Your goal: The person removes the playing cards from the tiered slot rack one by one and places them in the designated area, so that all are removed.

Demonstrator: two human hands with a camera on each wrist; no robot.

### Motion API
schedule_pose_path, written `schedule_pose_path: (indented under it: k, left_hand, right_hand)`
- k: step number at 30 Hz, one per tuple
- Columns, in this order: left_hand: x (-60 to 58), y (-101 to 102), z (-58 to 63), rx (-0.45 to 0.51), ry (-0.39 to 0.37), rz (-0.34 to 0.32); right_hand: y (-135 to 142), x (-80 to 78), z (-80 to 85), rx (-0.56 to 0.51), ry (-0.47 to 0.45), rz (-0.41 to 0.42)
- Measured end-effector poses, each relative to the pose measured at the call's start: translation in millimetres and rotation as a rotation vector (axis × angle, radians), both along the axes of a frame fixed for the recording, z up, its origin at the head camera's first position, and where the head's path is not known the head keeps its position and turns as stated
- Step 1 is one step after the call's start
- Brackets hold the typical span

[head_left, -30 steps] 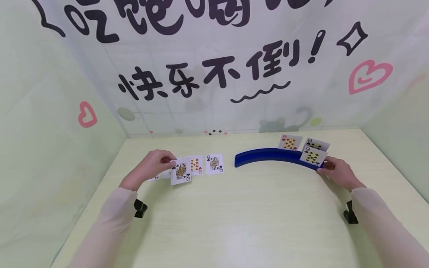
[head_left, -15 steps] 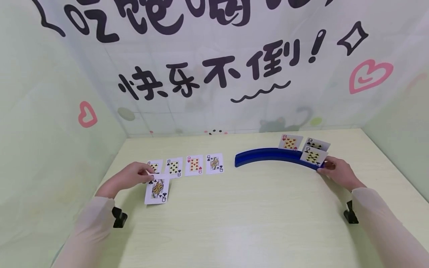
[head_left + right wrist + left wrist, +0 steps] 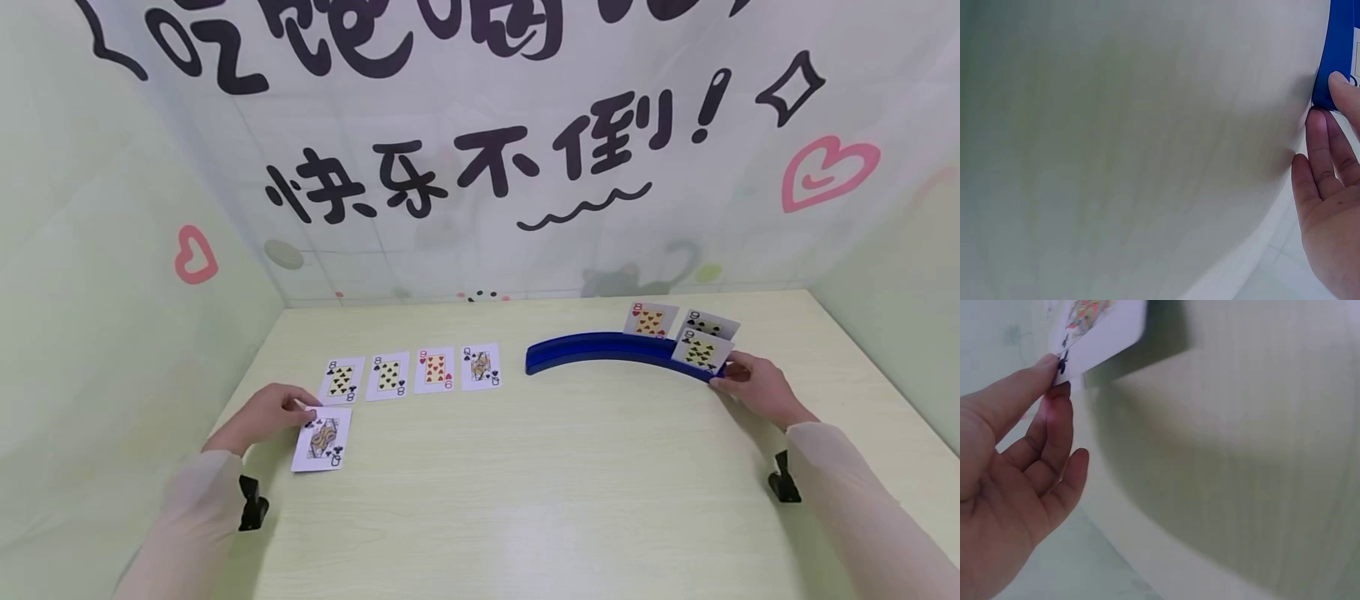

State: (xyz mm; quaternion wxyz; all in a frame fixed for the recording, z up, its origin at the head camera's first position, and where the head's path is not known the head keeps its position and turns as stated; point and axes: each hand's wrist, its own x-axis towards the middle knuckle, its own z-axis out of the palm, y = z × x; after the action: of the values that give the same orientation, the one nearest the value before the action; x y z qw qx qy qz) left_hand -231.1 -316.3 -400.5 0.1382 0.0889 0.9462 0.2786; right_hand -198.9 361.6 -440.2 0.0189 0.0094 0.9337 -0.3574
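Observation:
At the table's left side, my left hand pinches a queen of clubs by its upper left corner. The left wrist view shows thumb and fingertips on that corner, with the card's shadow on the wood. Far right, my right hand grips the right end of a curved blue card holder; in the right wrist view its thumb lies on the blue end, fingers against the underside. An eight of hearts stands in the holder. Nearer the right hand, a nine of clubs overlaps a nine of spades.
Face up in a row lie an eight of clubs, an eight of spades, a nine of hearts and a queen of spades. Printed cloth walls enclose the table at the back and sides.
My left hand has carried the queen of clubs left and toward the front, from over the row to just in front of the eight of clubs. The right hand has stayed at the holder.

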Motion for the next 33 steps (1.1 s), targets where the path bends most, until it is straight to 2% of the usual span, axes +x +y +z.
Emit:
schedule_pose_path:
  k: [7, 15, 33]
  left_hand:
    - [-0.3, -3, -17.8, 0.015, 0.025, 0.101]
    - [2.7, 0, -21.5, 0.011, 0.023, 0.187]
    - [3.9, -1, -26.0, 0.009, 0.055, 0.189]
  right_hand:
    - [0, -0.1, -0.8, 0.004, 0.002, -0.004]
    - [-1, 0.8, 0.1, 0.007, 0.002, -0.005]
    - [-2, -0.1, 0.6, 0.003, -0.005, -0.008]
